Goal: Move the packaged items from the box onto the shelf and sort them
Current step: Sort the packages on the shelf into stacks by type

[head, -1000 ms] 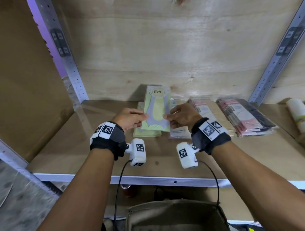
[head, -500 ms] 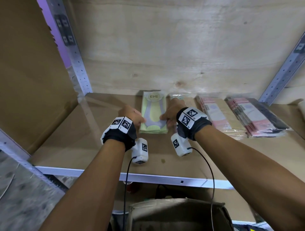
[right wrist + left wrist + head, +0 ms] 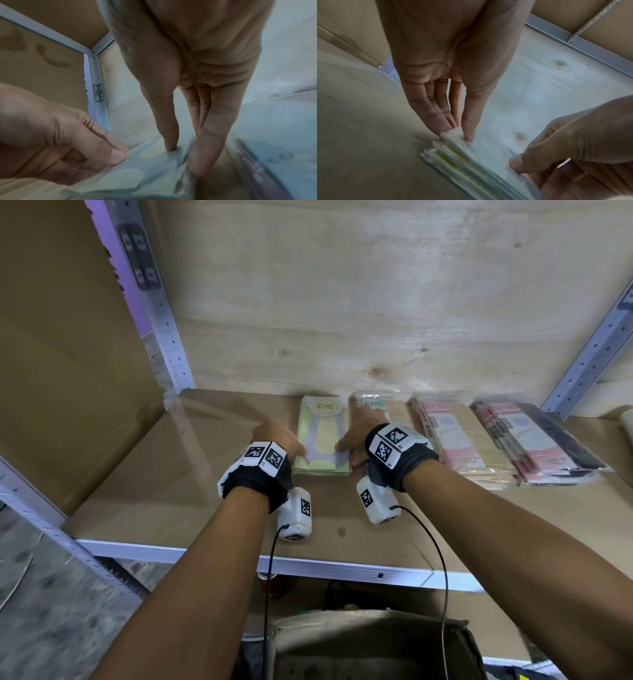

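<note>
Our left hand (image 3: 277, 436) pinches the near left corner of the green pack (image 3: 323, 436): in the left wrist view the thumb (image 3: 468, 129) lies on top of the corner and the straight fingers (image 3: 436, 119) run along its edge. Our right hand (image 3: 356, 436) holds the opposite side the same way, thumb (image 3: 169, 142) pressing down on the film and fingers (image 3: 205, 155) down the right edge. The pack lies flat between our two hands, on top of a stack (image 3: 453, 159) of like green packs on the shelf (image 3: 171, 491), its "ENE" label at the end away from our wrists.

Just right of our right hand, partly hidden by it, lies another pack (image 3: 380, 405) with the same label, touching the green stack or close beside it; we cannot tell which. Further right sit two piles: pink and tan packs (image 3: 459, 436), then pink and dark packs (image 3: 534, 440) in clear film. Beyond our fingertips rises the plywood back wall (image 3: 342, 302). Left of our left hand the shelf runs to a metal upright (image 3: 161, 313) and a cardboard side panel (image 3: 68, 354). Below our forearms, under the shelf's metal front edge (image 3: 342, 568), stands the box (image 3: 370, 642); its inside is too dark to read.
</note>
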`<state>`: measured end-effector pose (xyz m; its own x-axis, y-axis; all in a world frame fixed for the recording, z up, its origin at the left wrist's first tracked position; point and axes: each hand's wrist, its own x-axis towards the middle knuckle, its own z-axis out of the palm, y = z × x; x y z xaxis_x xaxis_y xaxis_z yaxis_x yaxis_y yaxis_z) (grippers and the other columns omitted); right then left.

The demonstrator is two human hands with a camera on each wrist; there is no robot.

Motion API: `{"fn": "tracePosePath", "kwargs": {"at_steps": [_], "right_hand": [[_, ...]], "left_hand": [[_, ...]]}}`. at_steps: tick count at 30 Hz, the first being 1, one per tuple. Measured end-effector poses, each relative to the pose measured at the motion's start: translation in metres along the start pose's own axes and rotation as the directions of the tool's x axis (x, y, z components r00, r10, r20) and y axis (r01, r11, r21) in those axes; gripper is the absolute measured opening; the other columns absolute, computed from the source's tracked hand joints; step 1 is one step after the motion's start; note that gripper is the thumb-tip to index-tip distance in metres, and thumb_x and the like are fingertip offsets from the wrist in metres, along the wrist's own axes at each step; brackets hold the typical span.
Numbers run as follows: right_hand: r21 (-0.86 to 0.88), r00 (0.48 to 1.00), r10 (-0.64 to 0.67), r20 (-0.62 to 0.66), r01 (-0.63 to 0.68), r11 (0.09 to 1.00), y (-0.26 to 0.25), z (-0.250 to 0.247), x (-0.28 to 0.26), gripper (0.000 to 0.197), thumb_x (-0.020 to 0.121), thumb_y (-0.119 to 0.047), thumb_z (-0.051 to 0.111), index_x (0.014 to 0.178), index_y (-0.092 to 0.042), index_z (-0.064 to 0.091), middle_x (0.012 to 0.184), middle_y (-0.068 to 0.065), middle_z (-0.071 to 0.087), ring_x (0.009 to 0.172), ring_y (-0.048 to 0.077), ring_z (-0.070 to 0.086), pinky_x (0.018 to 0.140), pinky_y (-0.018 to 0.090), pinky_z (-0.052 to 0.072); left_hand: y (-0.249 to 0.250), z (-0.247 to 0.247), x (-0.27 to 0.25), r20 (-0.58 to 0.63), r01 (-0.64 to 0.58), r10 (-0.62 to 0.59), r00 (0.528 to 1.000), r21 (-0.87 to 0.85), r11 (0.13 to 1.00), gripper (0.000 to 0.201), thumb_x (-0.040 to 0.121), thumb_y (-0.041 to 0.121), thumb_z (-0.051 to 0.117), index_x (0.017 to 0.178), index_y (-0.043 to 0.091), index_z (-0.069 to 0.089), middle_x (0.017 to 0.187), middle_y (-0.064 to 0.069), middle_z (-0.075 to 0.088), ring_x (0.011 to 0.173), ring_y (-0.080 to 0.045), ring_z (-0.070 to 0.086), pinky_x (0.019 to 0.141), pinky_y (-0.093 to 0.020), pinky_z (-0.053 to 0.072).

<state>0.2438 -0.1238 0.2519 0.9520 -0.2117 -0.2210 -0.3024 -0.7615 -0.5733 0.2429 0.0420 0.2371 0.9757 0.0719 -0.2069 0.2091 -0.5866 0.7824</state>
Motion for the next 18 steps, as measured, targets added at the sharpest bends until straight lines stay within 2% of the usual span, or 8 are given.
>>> {"fn": "tracePosePath", "kwargs": {"at_steps": [4,10,14,15,16,17,18], "right_hand": [[-0.129,1.000,0.024,-0.004,-0.025,0.991,-0.004,0.002,0.006,0.057,0.071,-0.019,0.087,0.116,0.002,0.057,0.118,0.021,0.064,0.103,0.032,0.067,0.088,0.048,0.057],[-0.169,1.000,0.030,0.003,-0.029,0.985,-0.002,0.004,0.014,0.060,0.070,-0.022,0.088,0.117,-0.001,0.056,0.120,0.019,0.063,0.104,0.030,0.066,0.088,0.046,0.058],[-0.191,1.000,0.011,0.015,-0.007,0.982,-0.005,0.005,0.009,0.068,0.077,-0.019,0.082,0.131,-0.001,0.046,0.127,0.020,0.056,0.109,0.030,0.064,0.090,0.046,0.056],[-0.219,1.000,-0.015,-0.006,0.014,0.976,-0.004,0.005,0.006,0.061,0.080,-0.020,0.078,0.129,-0.003,0.047,0.125,0.019,0.056,0.108,0.030,0.064,0.088,0.043,0.056],[-0.232,0.998,-0.047,-0.043,0.036,0.972,-0.003,0.003,-0.001,0.046,0.084,-0.021,0.073,0.121,-0.004,0.052,0.121,0.018,0.057,0.104,0.031,0.064,0.083,0.038,0.055],[-0.240,0.993,-0.083,-0.084,0.061,0.969,0.000,0.002,-0.006,0.030,0.088,-0.021,0.066,0.111,-0.005,0.055,0.116,0.019,0.058,0.100,0.031,0.064,0.076,0.035,0.053],[-0.226,0.986,-0.118,-0.114,0.090,0.970,0.003,-0.002,-0.012,0.024,0.090,-0.021,0.060,0.106,-0.004,0.056,0.111,0.019,0.060,0.096,0.032,0.063,0.073,0.033,0.051]], "left_hand": [[-0.001,0.002,0.003,0.019,0.008,-0.009,1.000,0.012,1.000,0.039,0.073,0.011,0.085,0.107,-0.003,0.071,0.111,-0.020,0.071,0.105,-0.034,0.068,0.093,-0.041,0.056],[-0.001,0.008,0.007,-0.002,-0.015,0.015,1.000,0.061,0.998,0.035,0.073,0.008,0.084,0.105,0.001,0.073,0.108,-0.019,0.072,0.104,-0.034,0.068,0.091,-0.043,0.057],[-0.005,0.001,0.012,0.036,-0.045,0.041,0.998,0.125,0.991,0.037,0.072,0.018,0.086,0.105,0.005,0.075,0.110,-0.012,0.072,0.106,-0.030,0.066,0.094,-0.035,0.054],[-0.005,-0.002,0.012,0.038,-0.066,0.061,0.997,0.142,0.988,0.037,0.074,0.022,0.084,0.106,0.007,0.075,0.111,-0.008,0.071,0.105,-0.029,0.065,0.091,-0.030,0.053],[-0.004,-0.004,0.010,0.025,-0.094,0.091,0.996,0.144,0.985,0.033,0.076,0.026,0.082,0.105,0.012,0.074,0.108,-0.006,0.069,0.101,-0.028,0.064,0.083,-0.026,0.049],[-0.001,-0.007,0.009,-0.002,-0.127,0.128,0.992,0.141,0.982,0.025,0.078,0.028,0.078,0.100,0.020,0.070,0.099,-0.005,0.064,0.090,-0.026,0.059,0.075,-0.024,0.043],[0.004,-0.010,0.005,-0.043,-0.169,0.175,0.984,0.112,0.979,0.019,0.079,0.028,0.075,0.093,0.025,0.062,0.090,-0.004,0.055,0.081,-0.023,0.051,0.069,-0.024,0.038]]}}
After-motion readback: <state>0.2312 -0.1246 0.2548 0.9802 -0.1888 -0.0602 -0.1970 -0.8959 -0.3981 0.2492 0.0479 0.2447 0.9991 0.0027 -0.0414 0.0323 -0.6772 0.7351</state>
